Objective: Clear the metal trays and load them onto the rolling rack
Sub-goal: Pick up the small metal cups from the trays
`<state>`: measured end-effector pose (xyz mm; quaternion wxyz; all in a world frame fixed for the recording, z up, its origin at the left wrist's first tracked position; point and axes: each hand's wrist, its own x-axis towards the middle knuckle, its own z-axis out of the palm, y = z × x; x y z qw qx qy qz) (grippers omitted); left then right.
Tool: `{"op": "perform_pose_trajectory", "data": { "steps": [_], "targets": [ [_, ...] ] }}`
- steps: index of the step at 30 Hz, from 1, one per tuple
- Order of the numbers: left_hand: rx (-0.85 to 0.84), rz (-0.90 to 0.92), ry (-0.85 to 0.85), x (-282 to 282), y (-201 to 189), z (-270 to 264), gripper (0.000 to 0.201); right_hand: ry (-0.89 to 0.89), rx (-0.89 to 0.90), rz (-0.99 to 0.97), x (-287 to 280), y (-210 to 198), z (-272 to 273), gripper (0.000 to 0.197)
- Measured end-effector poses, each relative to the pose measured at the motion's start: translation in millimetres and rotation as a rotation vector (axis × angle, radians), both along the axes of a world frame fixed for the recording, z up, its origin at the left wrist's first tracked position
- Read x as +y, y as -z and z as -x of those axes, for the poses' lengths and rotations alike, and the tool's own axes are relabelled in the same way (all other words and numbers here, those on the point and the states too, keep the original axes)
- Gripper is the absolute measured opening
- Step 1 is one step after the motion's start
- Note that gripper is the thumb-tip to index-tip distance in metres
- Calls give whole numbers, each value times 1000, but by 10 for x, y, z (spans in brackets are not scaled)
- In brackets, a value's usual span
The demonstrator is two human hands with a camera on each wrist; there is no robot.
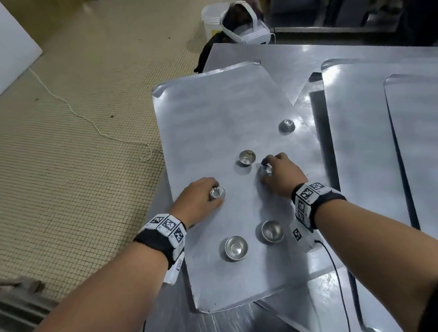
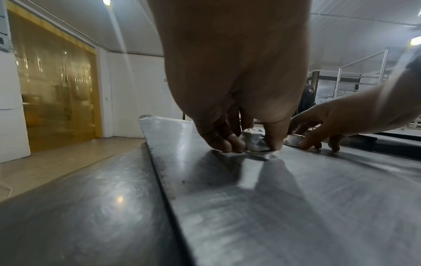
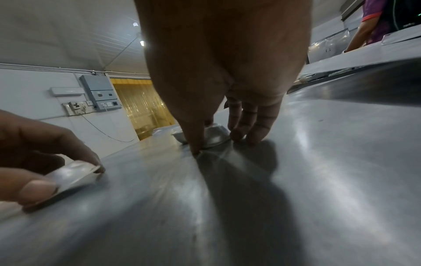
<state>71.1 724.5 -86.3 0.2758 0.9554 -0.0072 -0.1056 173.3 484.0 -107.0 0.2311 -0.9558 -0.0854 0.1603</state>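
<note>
Evidently clearing the metal tray (image 1: 207, 108), the left hand (image 1: 197, 198) pinches an upturned tart mould (image 1: 217, 192) near its left edge (the right hand (image 1: 283, 174) likewise clamps another mould (image 1: 265, 171) mid-tray).

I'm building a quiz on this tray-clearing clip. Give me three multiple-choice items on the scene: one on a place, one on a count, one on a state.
1. Where do the small metal cups sit?
A. on the tiled floor
B. on the nearest metal tray
C. in the white bucket

2. How many cups lie on that tray with no hand on them?
A. four
B. one
C. seven

3. What is the left hand doing?
A. hanging idle
B. lifting the tray
C. pinching an upside-down cup

Answers:
1 B: the cups, such as the farthest cup, rest on the nearest metal tray.
2 A: four cups stand free, while the right hand covers one more.
3 C: the left hand has fingertips either side of the upside-down cup.
</note>
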Motion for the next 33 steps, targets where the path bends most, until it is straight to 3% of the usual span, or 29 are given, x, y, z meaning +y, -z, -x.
{"op": "perform_pose_trajectory", "data": {
  "steps": [6, 8, 14, 17, 23, 29, 31, 33],
  "targets": [
    [-3, 32, 18, -31, -24, 42, 52, 13, -8, 3, -93, -9, 154, 44],
    [-15, 35, 15, -40, -35, 57, 50, 18, 14, 12, -145, -28, 233, 49],
    [-74, 24, -17, -35, -60, 157, 23, 61, -57, -110, -249, -94, 430, 34],
    [-77, 20, -37, -28, -42, 233, 25, 50, -65, -98, -311, -96, 506, 28],
    [-49, 39, -69, -19, -17, 337, 35, 38, -26, -92, -374, -77, 603, 50],
    [33, -16, -60, -7, -52, 366, 66, 1, 31, -35, -371, -109, 605, 57],
    [54, -43, -63, -11, -79, 386, 67, -5, 56, 3, -377, -145, 618, 60],
    [53, -55, -75, -25, -108, 417, 56, -5, 67, 19, -390, -179, 645, 61]
  ]
}}
